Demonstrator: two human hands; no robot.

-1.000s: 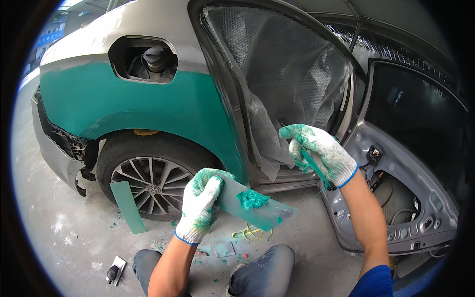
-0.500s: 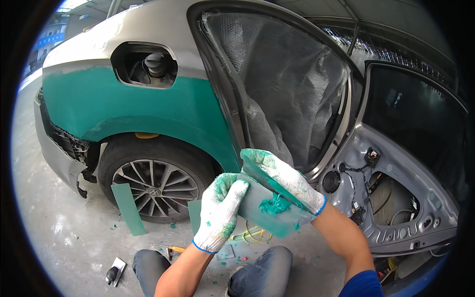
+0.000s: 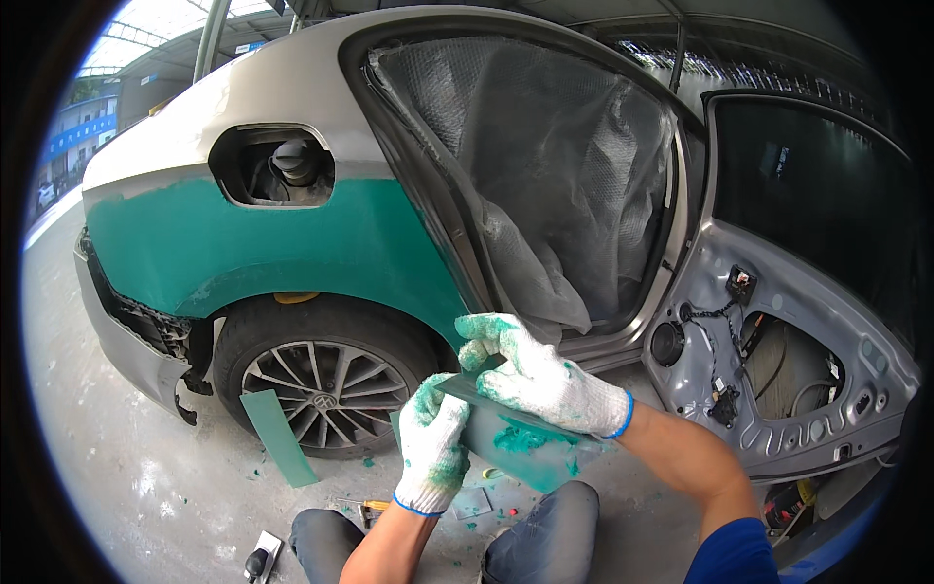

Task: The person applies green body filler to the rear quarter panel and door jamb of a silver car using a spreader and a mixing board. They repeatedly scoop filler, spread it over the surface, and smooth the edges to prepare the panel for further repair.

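Both hands wear white gloves stained green. My left hand (image 3: pixel 436 448) grips the left end of a translucent flat plate (image 3: pixel 511 467), which carries a clump of green paste (image 3: pixel 530 437) on its face. My right hand (image 3: pixel 535 375) is just above, fingers curled over a thin green-coated blade (image 3: pixel 467 385) along the plate's upper edge; whether blade and plate touch I cannot tell. Behind my hands is a car with green filler (image 3: pixel 292 248) over its rear side panel, a wheel (image 3: pixel 324 401) under it, and plastic sheeting (image 3: pixel 555 165) in the rear doorway.
A stripped car door (image 3: pixel 778 292) stands open at right. A green strip (image 3: pixel 277 438) leans on the wheel. On the floor are a sanding block (image 3: pixel 259 560), scattered tools (image 3: pixel 375 511) and a small flat sheet (image 3: pixel 472 502). The detached bumper end (image 3: pixel 126 341) juts out at left.
My right hand has moved down and left from beside the doorway to the plate, where its fingers have shifted. My left hand has moved right and down. The view has tilted slightly upward.
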